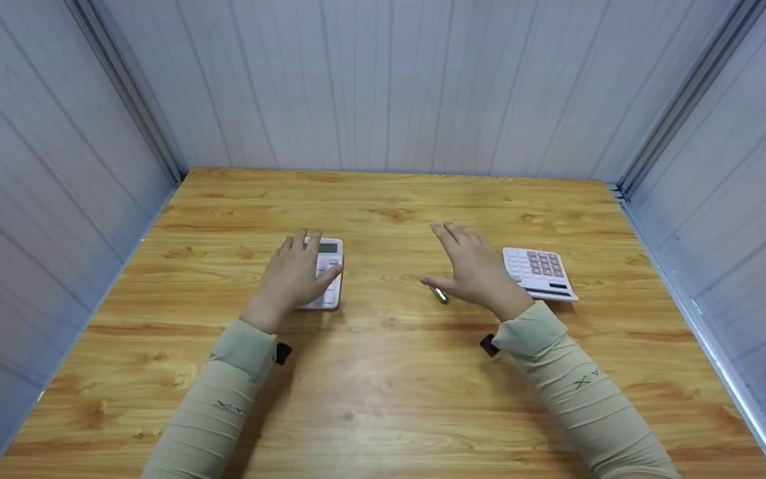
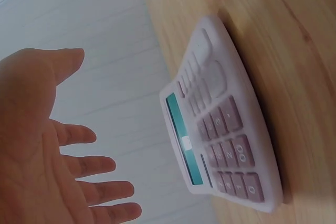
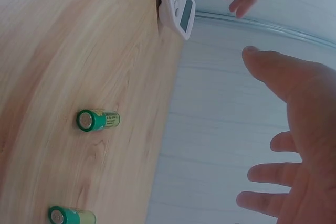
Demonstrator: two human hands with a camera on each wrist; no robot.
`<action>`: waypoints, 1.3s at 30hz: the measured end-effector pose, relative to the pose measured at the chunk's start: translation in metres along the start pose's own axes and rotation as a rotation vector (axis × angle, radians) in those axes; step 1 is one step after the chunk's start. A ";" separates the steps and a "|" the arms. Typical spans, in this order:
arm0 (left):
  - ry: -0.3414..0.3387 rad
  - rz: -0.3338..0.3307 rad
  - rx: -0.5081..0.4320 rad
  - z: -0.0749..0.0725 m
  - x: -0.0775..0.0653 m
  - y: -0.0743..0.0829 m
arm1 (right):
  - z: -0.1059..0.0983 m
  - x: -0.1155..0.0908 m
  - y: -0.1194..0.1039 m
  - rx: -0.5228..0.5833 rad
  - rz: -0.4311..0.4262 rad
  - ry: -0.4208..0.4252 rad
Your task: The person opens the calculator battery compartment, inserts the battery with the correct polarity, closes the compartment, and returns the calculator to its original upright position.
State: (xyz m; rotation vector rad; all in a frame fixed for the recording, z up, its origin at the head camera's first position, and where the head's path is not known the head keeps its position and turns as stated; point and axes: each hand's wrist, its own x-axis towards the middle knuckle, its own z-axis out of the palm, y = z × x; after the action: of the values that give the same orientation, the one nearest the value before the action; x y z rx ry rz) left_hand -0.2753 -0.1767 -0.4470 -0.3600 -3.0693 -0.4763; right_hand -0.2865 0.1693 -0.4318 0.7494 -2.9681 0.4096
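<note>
My left hand (image 1: 293,273) is above a white calculator (image 1: 332,297), its fingers spread and holding nothing. In the left wrist view this calculator (image 2: 226,114) shows a green-tinted display and brownish keys, with a gap between it and the palm. Over on the right, my right hand (image 1: 476,269) hovers with fingers extended, also holding nothing. A green battery (image 1: 440,295) lies beneath its thumb, partly covered in the head view. The right wrist view shows two green batteries, one (image 3: 100,120) farther up and another (image 3: 72,216) at the bottom edge.
A second white calculator (image 1: 537,269) lies right of the right hand, its display end toward me. The wood-grain table (image 1: 383,386) is bounded by a pale panel wall (image 1: 383,86) behind and walls on both sides.
</note>
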 end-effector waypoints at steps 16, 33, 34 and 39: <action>-0.024 -0.047 -0.076 -0.008 -0.008 -0.026 | 0.007 0.013 -0.010 0.102 0.001 -0.044; -0.046 -0.114 -0.204 -0.004 -0.021 -0.049 | 0.022 0.031 -0.025 0.236 -0.015 -0.080; -0.047 -0.118 -0.217 -0.004 -0.022 -0.050 | 0.023 0.032 -0.025 0.246 -0.014 -0.087; -0.052 -0.129 -0.262 -0.003 -0.025 -0.056 | 0.029 0.037 -0.025 0.283 -0.018 -0.105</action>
State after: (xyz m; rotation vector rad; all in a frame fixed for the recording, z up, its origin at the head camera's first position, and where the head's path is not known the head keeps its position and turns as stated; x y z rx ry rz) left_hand -0.2642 -0.2348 -0.4624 -0.1801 -3.0961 -0.8931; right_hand -0.3066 0.1232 -0.4495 0.8450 -3.0338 0.8263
